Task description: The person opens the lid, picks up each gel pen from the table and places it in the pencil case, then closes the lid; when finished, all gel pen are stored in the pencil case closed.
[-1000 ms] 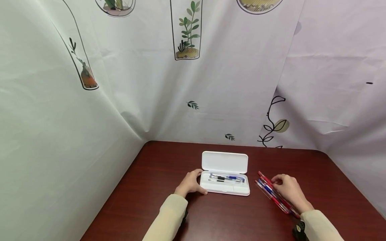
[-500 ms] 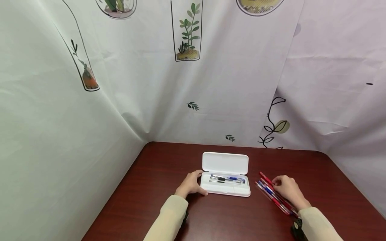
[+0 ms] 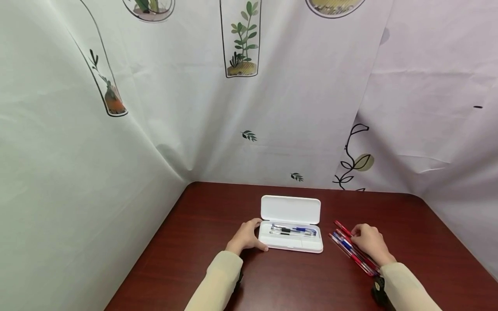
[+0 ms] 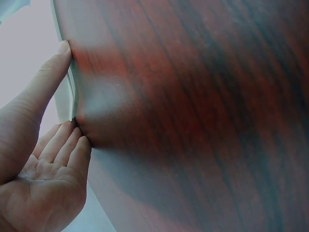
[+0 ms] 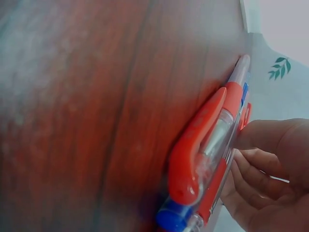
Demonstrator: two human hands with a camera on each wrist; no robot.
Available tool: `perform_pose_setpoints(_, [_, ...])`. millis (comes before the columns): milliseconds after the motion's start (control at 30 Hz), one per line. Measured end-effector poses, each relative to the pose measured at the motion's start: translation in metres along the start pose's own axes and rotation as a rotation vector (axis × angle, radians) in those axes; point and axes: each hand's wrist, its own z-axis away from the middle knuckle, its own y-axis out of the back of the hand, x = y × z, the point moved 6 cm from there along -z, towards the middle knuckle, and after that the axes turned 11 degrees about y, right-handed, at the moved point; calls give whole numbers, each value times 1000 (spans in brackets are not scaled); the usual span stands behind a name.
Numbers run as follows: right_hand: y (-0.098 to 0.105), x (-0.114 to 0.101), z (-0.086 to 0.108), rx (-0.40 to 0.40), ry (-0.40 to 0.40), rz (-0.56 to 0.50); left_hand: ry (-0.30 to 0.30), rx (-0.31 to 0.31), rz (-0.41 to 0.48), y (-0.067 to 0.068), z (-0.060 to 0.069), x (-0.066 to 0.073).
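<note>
A white pencil case (image 3: 276, 242) lies with its lid (image 3: 290, 209) raised. My left hand (image 3: 244, 236) holds the case's left end, thumb at the near corner and fingers at the far one; the left wrist view shows the thumb (image 4: 46, 79) against its edge. Several clear pens (image 3: 293, 231) with blue and black parts lie in the case. To its right, several red and blue pens (image 3: 352, 254) lie slanted side by side. My right hand (image 3: 369, 242) pinches a red pen (image 3: 342, 227) at the far side of this group. In the right wrist view, a red-clipped pen (image 5: 186, 164) partly hides those behind it.
The dark red wooden table (image 3: 295, 285) has a rounded far edge. White cloth (image 3: 307, 108) printed with plants hangs behind it and along the sides. A dark wrist device (image 3: 379, 290) sits under the right sleeve.
My right hand and forearm have shifted slightly to the left and away from me, still at the red pen. The left hand and the case stay put.
</note>
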Motion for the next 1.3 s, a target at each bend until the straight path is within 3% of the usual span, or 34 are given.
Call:
perform_pose_setpoints(767, [6, 3, 6, 87, 25, 12, 11, 0, 1, 1, 2, 2])
perform_pose_setpoints(1067, [10, -8, 2, 114, 59, -9, 10, 4, -2, 1, 3, 2])
perform_pose_setpoints(1300, [7, -25, 0, 115, 63, -86, 11, 2, 2, 1, 3, 3])
